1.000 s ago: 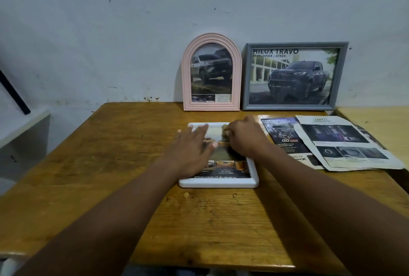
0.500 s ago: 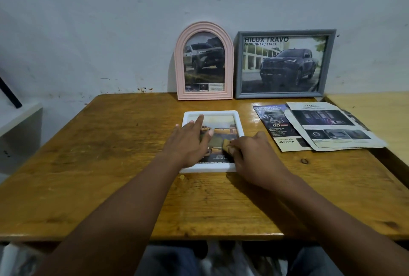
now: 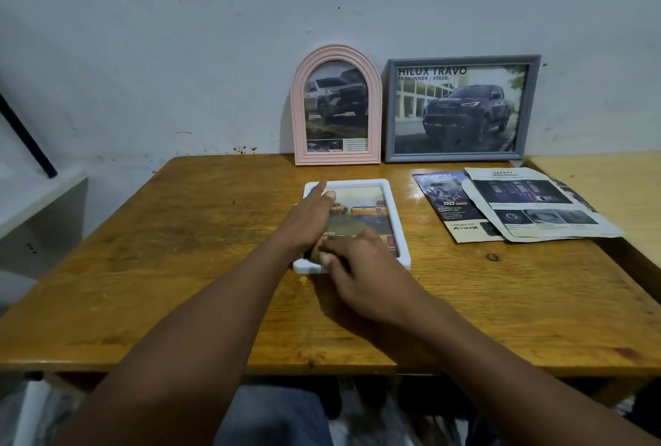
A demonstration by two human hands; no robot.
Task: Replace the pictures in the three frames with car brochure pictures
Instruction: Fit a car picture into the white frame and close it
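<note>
Against the scuffed white wall [image 3: 214, 52], at the back of the wooden table [image 3: 179, 231], we have the pink arched frame [image 3: 299, 105] and the grey frame [image 3: 465, 61] standing side by side. Each already shows a pickup truck, so we judge two of the three done. All the action is on the white frame [image 3: 357, 183], lying flat mid-table with a brochure picture [image 3: 365, 216] in it. And the right hand [image 3: 361, 263] has moved: a second ago it was up at the frame's far edge, half a second ago near the middle, and now it sits at the near left corner, fingers curled and pinched on a small tan wad [image 3: 316, 253]; cloth or sponge, we cannot tell. That reads to us as a rubbing pass down the face, now reaching its end. The left hand [image 3: 307, 220] has shifted too, out towards the frame's left side, fingers straight and close together, pressing flat with the forefinger reaching the far left corner to steady things. The frame itself has stayed flat on the table. Off to the right the leftover brochure sheets [image 3: 529, 202] lie overlapping, well apart from both hands. So we take it the swap proper is over and this is the finishing clean; what remains, by our reckoning, is to stand the white frame up beside the other two.
</note>
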